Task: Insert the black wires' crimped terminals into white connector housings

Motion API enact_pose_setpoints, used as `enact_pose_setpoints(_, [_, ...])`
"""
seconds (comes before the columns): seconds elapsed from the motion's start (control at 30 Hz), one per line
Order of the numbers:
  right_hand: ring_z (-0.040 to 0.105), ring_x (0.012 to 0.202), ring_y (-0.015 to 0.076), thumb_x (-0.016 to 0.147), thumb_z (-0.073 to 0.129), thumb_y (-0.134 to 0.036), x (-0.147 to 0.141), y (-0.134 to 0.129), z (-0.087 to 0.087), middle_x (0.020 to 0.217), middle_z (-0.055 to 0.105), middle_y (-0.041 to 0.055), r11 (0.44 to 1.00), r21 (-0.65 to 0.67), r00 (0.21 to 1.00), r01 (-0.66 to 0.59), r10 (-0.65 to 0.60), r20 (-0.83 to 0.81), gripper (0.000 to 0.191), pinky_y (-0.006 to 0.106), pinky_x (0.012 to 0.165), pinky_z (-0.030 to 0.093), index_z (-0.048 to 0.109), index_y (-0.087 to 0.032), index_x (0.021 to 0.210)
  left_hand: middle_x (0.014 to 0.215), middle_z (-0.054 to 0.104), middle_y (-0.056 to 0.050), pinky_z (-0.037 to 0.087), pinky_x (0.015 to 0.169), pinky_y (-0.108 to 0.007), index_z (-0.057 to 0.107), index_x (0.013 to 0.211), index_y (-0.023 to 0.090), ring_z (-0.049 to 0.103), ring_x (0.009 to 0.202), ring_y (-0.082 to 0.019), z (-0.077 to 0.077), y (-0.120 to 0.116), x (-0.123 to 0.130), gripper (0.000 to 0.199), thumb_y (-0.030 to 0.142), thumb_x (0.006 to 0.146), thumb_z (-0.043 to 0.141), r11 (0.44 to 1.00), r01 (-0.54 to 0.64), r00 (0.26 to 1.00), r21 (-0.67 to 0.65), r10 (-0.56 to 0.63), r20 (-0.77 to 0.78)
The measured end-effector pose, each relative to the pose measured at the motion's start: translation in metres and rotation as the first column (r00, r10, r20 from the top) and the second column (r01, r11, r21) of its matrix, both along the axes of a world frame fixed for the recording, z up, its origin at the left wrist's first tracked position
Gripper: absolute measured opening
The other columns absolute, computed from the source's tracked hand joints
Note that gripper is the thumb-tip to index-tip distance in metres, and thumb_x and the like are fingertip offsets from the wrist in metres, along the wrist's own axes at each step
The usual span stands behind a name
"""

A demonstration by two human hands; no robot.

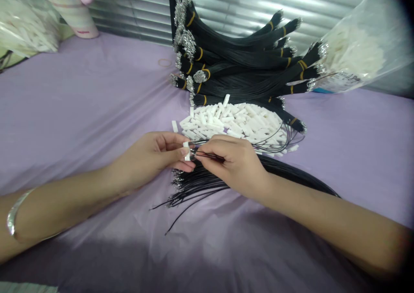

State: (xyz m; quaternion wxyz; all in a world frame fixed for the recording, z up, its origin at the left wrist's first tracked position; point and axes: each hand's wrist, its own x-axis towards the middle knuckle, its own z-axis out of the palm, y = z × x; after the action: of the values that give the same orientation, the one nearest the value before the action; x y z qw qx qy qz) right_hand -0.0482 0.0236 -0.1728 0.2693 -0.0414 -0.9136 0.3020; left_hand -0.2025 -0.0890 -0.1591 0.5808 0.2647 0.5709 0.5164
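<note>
My left hand [164,149] pinches a small white connector housing [186,151] between thumb and fingers. Thin black wires run from the housing's right side. Close against it, my right hand [231,159] is closed on black wires [210,155], their ends at the housing; whether each tip sits inside cannot be made out. Beneath both hands lies a loose bunch of black wires [200,183] with shiny metal terminals at the left end. Just behind the hands spreads a pile of white connector housings [236,118].
Behind the pile are stacked bundles of black wires [239,77] tied with yellow bands. A clear bag of white pieces [355,55] stands at right, another bag [26,25] at far left beside a striped cup [73,10]. A rubber band [164,62] lies on the purple cloth [97,94].
</note>
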Motion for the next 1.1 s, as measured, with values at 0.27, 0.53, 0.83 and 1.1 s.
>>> enact_pose_setpoints(0.27, [0.053,0.073,0.0089,0.091,0.048,-0.022,0.006,0.008,0.029,0.078,0.061,0.002,0.999,-0.002,0.989,0.032,-0.031,0.147,0.018,0.02,0.068,0.039,0.061,-0.013,0.082,0.078,0.065,0.0,0.055,0.07,-0.018,0.062,0.089,0.013,0.066,0.069,-0.009,0.002,-0.001,0.0,0.014,0.021,0.078,0.066,0.999,0.025,0.998,-0.023,-0.026,-0.057])
enact_pose_setpoints(0.53, [0.041,0.055,0.0081,0.094,0.039,-0.028,0.016,0.004,0.044,0.066,0.044,-0.0025,0.988,-0.129,0.976,0.085,-0.057,0.211,0.017,0.021,0.053,0.035,0.044,-0.014,0.103,0.079,0.063,0.0,0.055,0.069,-0.019,0.062,0.088,0.014,0.065,0.072,-0.01,0.003,-0.002,-0.001,0.014,0.024,0.08,0.065,0.993,0.115,0.986,0.004,-0.113,-0.123])
enact_pose_setpoints(0.83, [0.045,0.057,0.0051,0.082,0.054,-0.02,0.006,0.006,0.024,0.064,0.054,-0.0033,0.953,-0.266,0.961,0.141,-0.067,0.269,0.011,0.018,0.054,0.035,0.058,-0.014,0.074,0.079,0.065,-0.002,0.056,0.068,-0.02,0.062,0.091,0.015,0.065,0.072,-0.011,0.002,-0.004,-0.003,0.014,0.025,0.081,0.064,0.988,0.155,0.975,0.0,-0.153,-0.162])
enact_pose_setpoints(1.1, [0.042,0.052,0.0034,0.078,0.057,-0.018,0.004,0.003,0.021,0.056,0.052,-0.0043,0.948,-0.262,0.967,0.183,-0.125,0.223,0.012,0.016,0.051,0.033,0.063,-0.012,0.069,0.078,0.066,-0.003,0.056,0.064,-0.019,0.063,0.087,0.014,0.065,0.069,-0.012,0.004,-0.002,-0.001,0.012,0.023,0.08,0.064,0.989,0.147,0.967,-0.007,-0.145,-0.211])
